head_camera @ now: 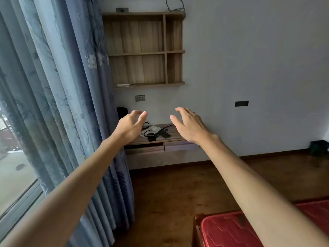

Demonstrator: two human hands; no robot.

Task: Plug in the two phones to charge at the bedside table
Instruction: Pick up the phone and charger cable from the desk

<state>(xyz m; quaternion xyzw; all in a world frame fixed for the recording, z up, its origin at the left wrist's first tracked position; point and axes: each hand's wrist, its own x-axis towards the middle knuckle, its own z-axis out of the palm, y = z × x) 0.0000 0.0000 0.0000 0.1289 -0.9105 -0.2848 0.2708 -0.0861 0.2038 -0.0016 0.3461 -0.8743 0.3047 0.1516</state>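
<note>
Phones: two dark ones (151,136) (164,133) lie on the tabletop (175,135) among cables
Left hand (130,124): raised, grip wide, empty
Right hand (189,124): raised, grip wide, empty
Socket (140,98): on wall above tabletop

Blue floral curtain (58,97) hangs on my left over a window (16,177). A wooden wall shelf (144,50) sits up high with a cable (175,4) looped above it. Red mattress (249,229) pokes in bottom right, wood floor (169,193) all around, and some dark thing (318,147) sits in the far corner.
</note>
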